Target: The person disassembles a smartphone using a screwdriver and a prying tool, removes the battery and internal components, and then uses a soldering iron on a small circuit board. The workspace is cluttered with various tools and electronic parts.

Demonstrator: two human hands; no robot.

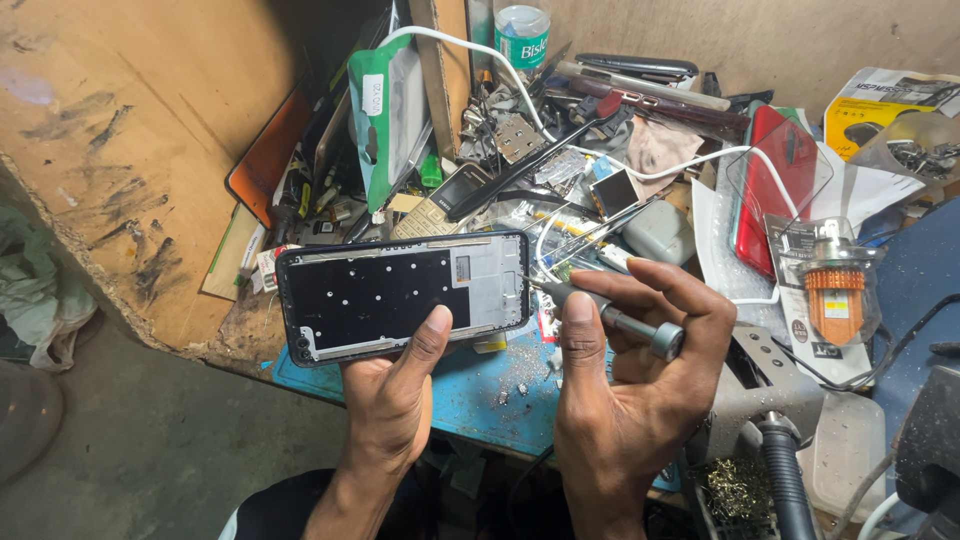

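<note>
Both hands grip: left point(395, 385) phone frame point(400, 295), right point(640, 370) screwdriver point(610, 318) at frame edge.

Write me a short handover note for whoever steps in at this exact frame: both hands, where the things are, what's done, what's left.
Left hand: holds the opened phone frame from below, thumb on its lower edge, inner side facing up, above the blue mat.
Right hand: grips a small screwdriver, tip at the frame's right edge.
Around: small loose bits lie on the mat; a red phone, white cable and mixed parts clutter the bench behind.
Done: the frame is already open, its inner plate exposed.
Left: whatever the screwdriver tip is working on at that edge; whether a screw sits there is too small to tell.
</note>
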